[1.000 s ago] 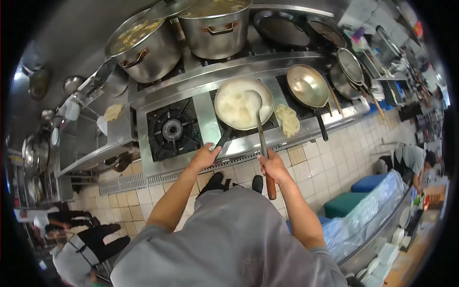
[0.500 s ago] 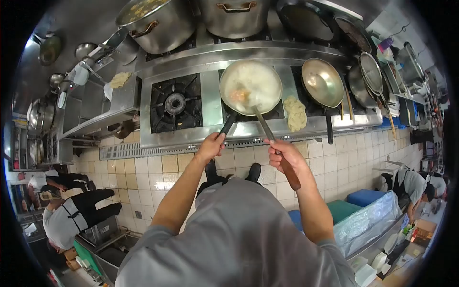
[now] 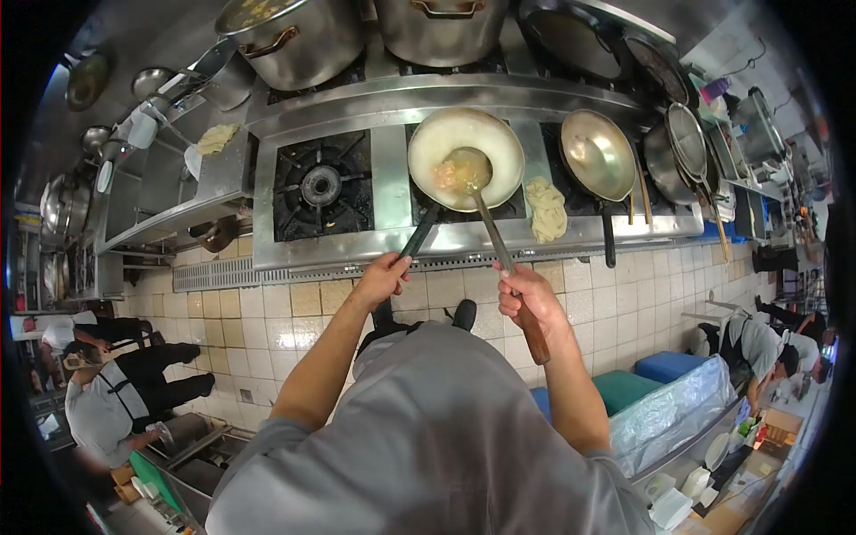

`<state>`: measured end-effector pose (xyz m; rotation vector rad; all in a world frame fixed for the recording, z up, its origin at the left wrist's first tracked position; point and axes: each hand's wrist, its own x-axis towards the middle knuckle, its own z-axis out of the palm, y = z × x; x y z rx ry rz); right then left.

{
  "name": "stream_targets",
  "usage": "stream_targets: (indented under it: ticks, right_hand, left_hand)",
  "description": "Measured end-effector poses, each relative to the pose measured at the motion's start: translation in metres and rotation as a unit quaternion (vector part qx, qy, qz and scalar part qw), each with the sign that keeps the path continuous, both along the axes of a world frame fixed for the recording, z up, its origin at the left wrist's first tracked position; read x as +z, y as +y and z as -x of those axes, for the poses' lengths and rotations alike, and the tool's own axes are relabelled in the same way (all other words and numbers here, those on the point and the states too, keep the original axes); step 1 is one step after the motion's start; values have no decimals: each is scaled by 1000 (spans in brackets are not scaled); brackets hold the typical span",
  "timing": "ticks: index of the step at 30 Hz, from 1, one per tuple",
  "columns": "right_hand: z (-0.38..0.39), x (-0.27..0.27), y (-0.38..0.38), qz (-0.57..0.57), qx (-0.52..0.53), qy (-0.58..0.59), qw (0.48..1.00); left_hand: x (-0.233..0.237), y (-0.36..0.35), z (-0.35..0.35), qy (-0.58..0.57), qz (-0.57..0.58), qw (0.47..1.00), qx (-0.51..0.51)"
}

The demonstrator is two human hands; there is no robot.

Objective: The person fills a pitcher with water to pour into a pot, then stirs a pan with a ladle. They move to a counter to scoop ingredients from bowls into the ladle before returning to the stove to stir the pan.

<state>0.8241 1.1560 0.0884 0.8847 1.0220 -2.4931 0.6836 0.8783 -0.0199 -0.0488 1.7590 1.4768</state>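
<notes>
My left hand (image 3: 382, 281) is closed around the dark handle of a frying pan (image 3: 508, 147) on the middle burner. Pale liquid coats the pan, with a small pinkish clump of food (image 3: 443, 174) toward its left side. In my right hand (image 3: 526, 292) is a long ladle (image 3: 492, 234) with a wooden grip, my fingers wrapped round it. The ladle's bowl rests inside the pan beside the clump, and yellowish liquid shows in it. A crumpled pale cloth (image 3: 546, 210) lies on the stove right of the pan.
A second pan (image 3: 596, 156) sits on the right burner, its handle jutting past the stove edge. Left is a bare burner grate (image 3: 321, 185). Large stockpots (image 3: 303, 49) stand behind. Co-workers (image 3: 102, 406) are at both sides. A plastic-covered bin (image 3: 669, 428) stands behind me, right.
The steam or froth over the pan has thinned, and the ladle's bowl now shows plainly. Both hands keep their hold; the view has shifted slightly.
</notes>
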Motion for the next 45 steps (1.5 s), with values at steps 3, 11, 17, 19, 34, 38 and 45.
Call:
stream_targets:
  ticks: [3,11,17,19,34,38,45]
  right_hand:
    - [0,-5,0,-48,33,15,998]
    - [3,4,2,-15,18,-3,1000]
    - [4,3,3,72,-12,-1,997]
    - [1,1,1,92,-24,3,995]
    - [-8,-9,-1,176,-64,46,981]
    - [-10,-8,2,223,-66,70,970]
    - [-10,2,-6,98,-53,58,992]
  left_hand:
    - [-4,-1,3,1,-1,1000,-7]
    - [-5,-3,12,4,9,999,-46]
    - [4,-2,17,-3,26,997,-77]
    - [4,-2,17,-8,20,997,-71]
    - [3,-3,16,1,27,997,-73]
    - [2,-3,14,0,18,997,-71]
    - [5,-2,13,9,21,997,-68]
